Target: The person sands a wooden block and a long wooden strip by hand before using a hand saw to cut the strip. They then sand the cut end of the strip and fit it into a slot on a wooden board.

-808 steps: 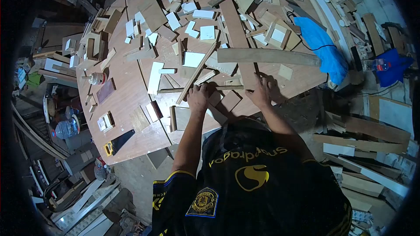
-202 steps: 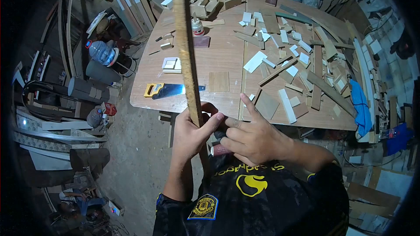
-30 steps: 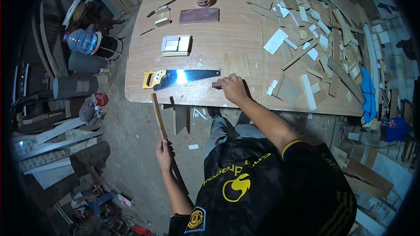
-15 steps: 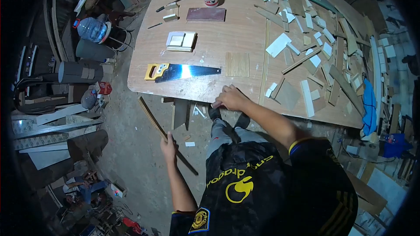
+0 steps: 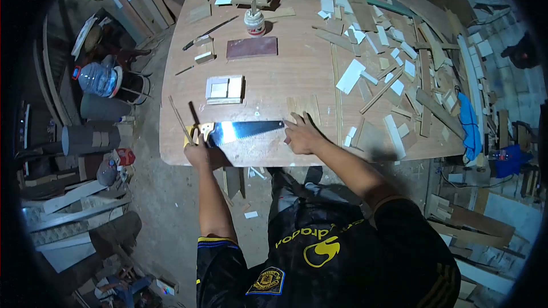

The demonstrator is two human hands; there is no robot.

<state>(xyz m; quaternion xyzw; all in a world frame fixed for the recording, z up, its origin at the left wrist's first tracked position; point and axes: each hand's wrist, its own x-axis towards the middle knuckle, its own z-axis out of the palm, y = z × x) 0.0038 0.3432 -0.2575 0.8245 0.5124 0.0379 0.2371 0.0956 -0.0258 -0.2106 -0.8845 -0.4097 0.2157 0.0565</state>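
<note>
"Strip (image 5: 176,112) first: where do you have it?"

"Out at my far end it slants up and leftward from the left hand (image 5: 197,151), over the left part of the surface (image 5: 274,80). The fingers are curled round it."

"And the saw (image 5: 248,129)?"

"I see it lying flat on the surface, blade pointing right, teeth toward the near edge. The left hand hides part of its handle; I cannot tell whether it touches that."

"What has the right hand (image 5: 302,135) got?"

"I cannot tell from this remote view, since the palm is hidden. Its fingers are partly spread, just beside the saw's tip and over the lower edge of a board (image 5: 302,104)."

"What else do you see?"

"Beyond the saw, a white stack (image 5: 224,90), a red-brown block (image 5: 252,48) and a jar (image 5: 254,23) behind the block. Scraps (image 5: 350,76) lie spread over the right side"
</note>
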